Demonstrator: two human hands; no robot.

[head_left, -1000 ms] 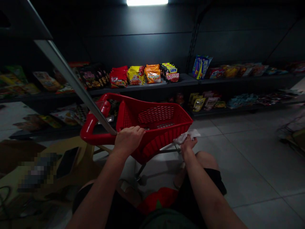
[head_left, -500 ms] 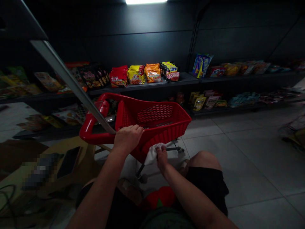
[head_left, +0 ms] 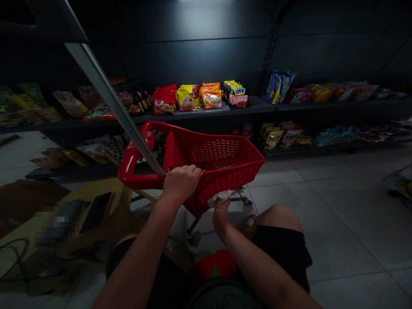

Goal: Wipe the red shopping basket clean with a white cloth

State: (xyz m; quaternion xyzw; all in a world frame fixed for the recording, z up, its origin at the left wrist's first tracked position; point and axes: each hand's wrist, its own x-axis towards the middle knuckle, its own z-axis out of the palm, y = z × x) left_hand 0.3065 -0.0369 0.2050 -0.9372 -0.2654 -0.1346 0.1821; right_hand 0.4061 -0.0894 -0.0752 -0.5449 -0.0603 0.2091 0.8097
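Observation:
A red plastic shopping cart (head_left: 212, 156) stands tilted in front of me on the tiled floor. My left hand (head_left: 181, 183) is closed over its near rim beside the red handle (head_left: 135, 163). My right hand (head_left: 220, 212) grips a crumpled white cloth (head_left: 219, 197) and presses it against the lower outside of the basket. My bare knee and black shorts sit just right of that hand.
Dark shelves (head_left: 225, 111) behind the cart carry rows of bright snack and noodle packets. A grey metal bar (head_left: 112, 103) slants down from upper left. A phone lies on a yellowish stool (head_left: 96, 214) at left. A cardboard box lies at far left. Grey floor tiles (head_left: 337, 214) spread right.
My right hand with the cloth slid left along the basket's lower side, from the right corner to beneath the middle. My left hand kept its hold on the rim.

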